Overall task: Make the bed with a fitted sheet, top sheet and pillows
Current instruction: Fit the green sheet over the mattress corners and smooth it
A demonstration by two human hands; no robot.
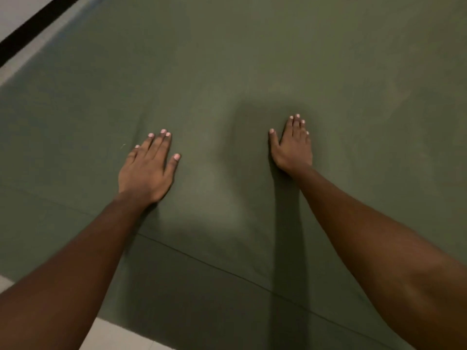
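A dark green sheet [227,59] covers the whole bed top and lies smooth, with a faint crease near its left part. My left hand [147,168] rests palm down on the sheet, fingers straight and close together. My right hand [293,145] lies flat on the sheet a little farther away, fingers straight too. Both arms reach out from the near edge. The sheet drapes over the bed's near side [202,299] below a fold line. No pillows are in view.
Pale floor tiles [113,334] show at the bottom left, beside the hanging sheet. At the top left corner a light floor strip with a black band [32,24] runs along the bed's far left edge.
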